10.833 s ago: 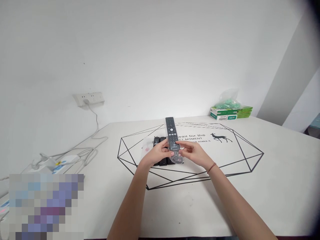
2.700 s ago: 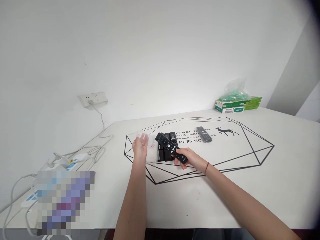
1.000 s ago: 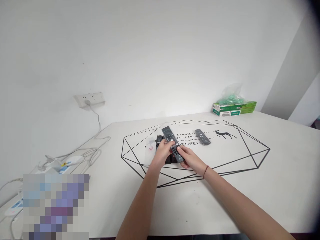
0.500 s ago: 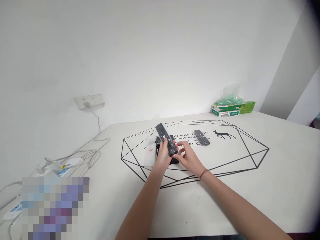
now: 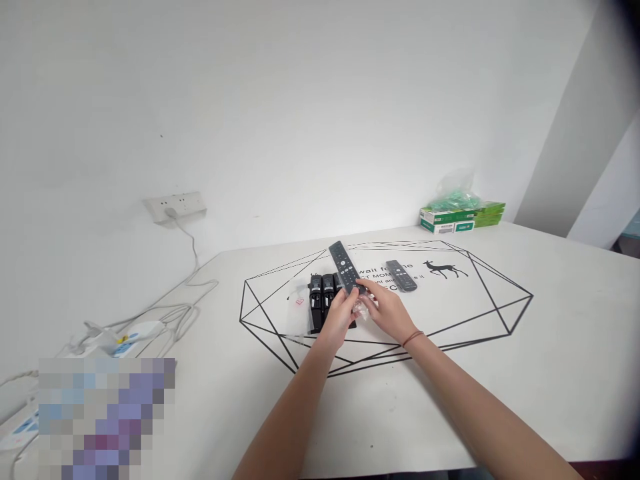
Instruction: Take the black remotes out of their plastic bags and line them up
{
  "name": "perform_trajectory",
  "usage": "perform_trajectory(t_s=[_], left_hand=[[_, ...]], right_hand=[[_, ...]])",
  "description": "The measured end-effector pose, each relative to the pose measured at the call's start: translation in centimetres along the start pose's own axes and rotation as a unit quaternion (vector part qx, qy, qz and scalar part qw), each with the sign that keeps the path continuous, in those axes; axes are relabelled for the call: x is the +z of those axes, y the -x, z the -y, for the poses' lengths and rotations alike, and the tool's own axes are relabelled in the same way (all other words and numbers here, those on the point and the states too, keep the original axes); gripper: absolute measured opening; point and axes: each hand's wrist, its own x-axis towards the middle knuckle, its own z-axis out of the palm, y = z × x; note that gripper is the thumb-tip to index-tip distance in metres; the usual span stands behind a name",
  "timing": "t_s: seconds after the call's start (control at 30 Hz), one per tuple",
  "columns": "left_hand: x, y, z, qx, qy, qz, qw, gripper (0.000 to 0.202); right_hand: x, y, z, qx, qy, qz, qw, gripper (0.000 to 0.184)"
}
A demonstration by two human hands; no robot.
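A black remote control in clear plastic wrap is raised over the table, tilted with its buttons facing up. My left hand is closed on its lower end, the thumb on the front. My right hand is closed on the same lower end from the right. Loose clear plastic bunches between the hands. Beneath them, black remotes lie side by side, backs up, partly hidden by my left hand. Right of my hands, another wrapped remote lies buttons up.
A flat clear plastic bag with a red mark lies left of the row. Green and white boxes with a plastic bag on top stand at the back right. Power strips and cables lie at the left, below a wall socket.
The held remote has moved right and slightly up. My left hand has shifted to its lower end, and loose plastic now shows there. More of the row beneath is uncovered.
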Motion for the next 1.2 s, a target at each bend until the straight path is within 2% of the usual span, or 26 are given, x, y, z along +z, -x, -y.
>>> perform_trajectory(t_s=[0.23,0.33,0.4,0.47,0.57,0.67,0.8,0.87,0.93,1.1,1.2], left_hand=[[-0.4,-0.1,-0.5,0.046,-0.052,0.042,0.997,0.034],[-0.7,-0.4,-0.5,0.065,-0.072,0.019,0.995,0.036],[-1.0,-0.5,-0.7,0.080,-0.096,0.000,0.992,0.037],[-1.2,-0.6,-1.0,0.091,-0.122,-0.002,0.988,0.036],[-1.3,-0.5,-1.3,0.086,-0.153,0.028,0.984,0.034],[-1.1,-0.3,-1.4,0.093,-0.165,0.045,0.981,0.041],[-1.0,0.1,-1.9,0.128,-0.193,0.016,0.973,0.070],[-1.1,0.4,-2.3,0.147,-0.234,0.003,0.961,0.075],[-1.3,0.6,-2.7,0.170,-0.277,-0.002,0.946,0.071],[-1.6,0.7,-3.4,0.220,-0.372,-0.003,0.902,0.039],[-1.6,0.6,-3.6,0.242,-0.407,-0.002,0.881,0.038]], right_hand=[[-0.7,-0.1,0.5,0.007,0.008,-0.023,1.000,0.031],[-1.9,-0.5,0.8,0.008,-0.069,0.031,0.997,0.034],[-2.8,-0.7,1.0,0.027,-0.155,0.095,0.983,0.046],[-3.4,-1.0,1.1,0.067,-0.241,0.125,0.960,0.054],[-3.5,-1.3,0.9,0.119,-0.339,0.104,0.927,0.055],[-3.1,-1.4,0.6,0.134,-0.385,0.086,0.909,0.063],[-3.0,-1.3,0.5,0.124,-0.372,0.075,0.917,0.061],[-3.1,-1.2,0.5,0.115,-0.345,0.086,0.927,0.059],[-3.3,-1.2,0.5,0.111,-0.321,0.101,0.935,0.056],[-3.4,-1.1,0.2,0.113,-0.308,0.098,0.939,0.051],[-3.4,-1.0,0.2,0.113,-0.302,0.091,0.942,0.051]])
